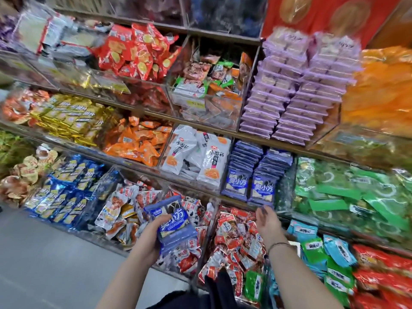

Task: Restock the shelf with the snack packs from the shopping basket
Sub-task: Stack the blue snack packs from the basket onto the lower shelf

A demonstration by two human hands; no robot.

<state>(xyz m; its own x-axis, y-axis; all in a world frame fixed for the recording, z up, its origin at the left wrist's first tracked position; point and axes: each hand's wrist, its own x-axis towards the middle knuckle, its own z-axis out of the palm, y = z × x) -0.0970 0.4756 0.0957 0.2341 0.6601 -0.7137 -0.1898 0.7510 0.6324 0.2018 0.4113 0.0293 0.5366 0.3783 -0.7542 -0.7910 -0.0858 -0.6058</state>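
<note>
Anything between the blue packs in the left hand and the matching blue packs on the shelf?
Nothing visible. The left hand holds the blue packs below and left of the shelved packs, with open air between. The right hand is open just under their front row, off the direct line.

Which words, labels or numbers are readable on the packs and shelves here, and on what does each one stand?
"奥小方": on the front blue-purple shelf packs.
"小方", first character partly covered by the thumb: on the blue pack in the left hand.
On the white packs: black characters, too blurred.
On the yellow shelf tag and all other packs: too blurred or small.
</note>
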